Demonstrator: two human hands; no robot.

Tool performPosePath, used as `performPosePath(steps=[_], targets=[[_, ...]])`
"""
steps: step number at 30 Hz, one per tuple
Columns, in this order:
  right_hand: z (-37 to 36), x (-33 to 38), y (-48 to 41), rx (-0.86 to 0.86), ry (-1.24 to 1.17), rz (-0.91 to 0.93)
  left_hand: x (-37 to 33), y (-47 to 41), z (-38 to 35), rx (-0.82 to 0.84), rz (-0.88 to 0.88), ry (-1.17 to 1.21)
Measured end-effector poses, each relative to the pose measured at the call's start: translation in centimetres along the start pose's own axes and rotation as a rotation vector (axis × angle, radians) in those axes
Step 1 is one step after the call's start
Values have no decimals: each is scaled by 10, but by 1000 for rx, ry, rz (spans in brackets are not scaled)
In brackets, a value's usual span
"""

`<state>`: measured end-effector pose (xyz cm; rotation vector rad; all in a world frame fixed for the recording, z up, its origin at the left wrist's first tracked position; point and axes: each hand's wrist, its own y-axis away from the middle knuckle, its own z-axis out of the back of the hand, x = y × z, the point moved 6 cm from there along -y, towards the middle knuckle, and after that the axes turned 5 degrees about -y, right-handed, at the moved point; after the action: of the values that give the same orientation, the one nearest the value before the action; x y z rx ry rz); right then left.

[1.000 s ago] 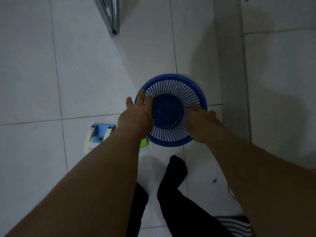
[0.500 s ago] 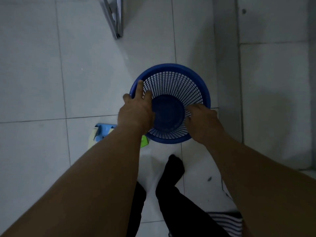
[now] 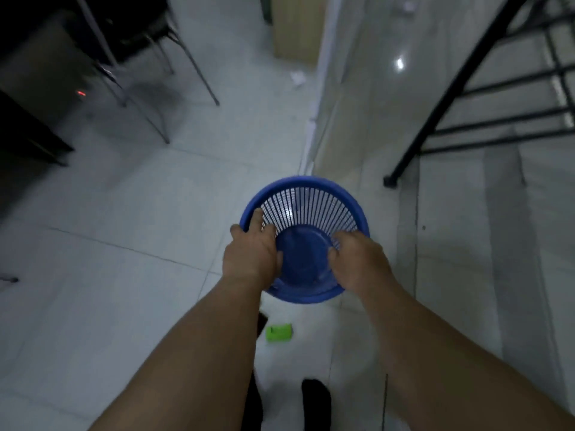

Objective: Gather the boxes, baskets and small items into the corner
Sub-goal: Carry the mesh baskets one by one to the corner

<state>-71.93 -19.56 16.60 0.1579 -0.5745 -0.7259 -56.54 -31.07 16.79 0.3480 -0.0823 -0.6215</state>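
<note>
A dim room with a pale tiled floor is seen from above, with metal chair legs at the upper left and a black metal frame at the upper right. A blue slatted basket is held above the floor between both hands. The left hand is closed in a grip on its left rim, fingers over the edge; the right hand is closed on its right side. A small green item lies on the floor just below the basket.
</note>
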Motion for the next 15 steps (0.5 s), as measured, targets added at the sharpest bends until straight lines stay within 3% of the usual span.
performPosePath(steps=[7,15], targets=[[71,185,63,-31,171,469,112,139,107,-217,378,130],[2,413,246,36,262,1071,286,376,125,-446,869,216]])
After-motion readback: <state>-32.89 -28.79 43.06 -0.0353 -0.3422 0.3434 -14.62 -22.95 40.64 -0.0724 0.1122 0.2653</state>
